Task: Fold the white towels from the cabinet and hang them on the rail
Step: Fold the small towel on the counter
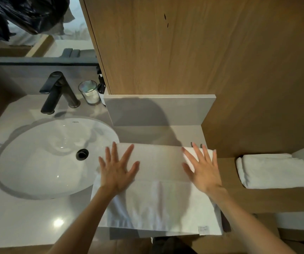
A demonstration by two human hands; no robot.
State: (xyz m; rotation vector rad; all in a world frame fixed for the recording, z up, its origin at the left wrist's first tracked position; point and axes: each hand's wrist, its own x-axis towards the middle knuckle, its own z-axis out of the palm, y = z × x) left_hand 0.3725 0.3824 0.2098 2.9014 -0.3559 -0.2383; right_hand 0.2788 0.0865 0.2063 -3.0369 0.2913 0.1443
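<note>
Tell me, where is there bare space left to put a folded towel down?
Bare counter lies front-left, between the sink and the counter's edge, and in a strip between the spread towel and the grey backsplash. Crowded: faucet, glass and bottle behind the sink.

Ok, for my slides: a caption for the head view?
Left hand and right hand press a white towel flat on the counter beside the sink; folded towel nearby.

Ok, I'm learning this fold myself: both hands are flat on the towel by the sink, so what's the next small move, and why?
Probably lift the near edge and fold it up over the far band. The left hand and right hand lie open, pressing the far part of the towel, which already looks folded over, while its near part lies flat and uncovered.
</note>
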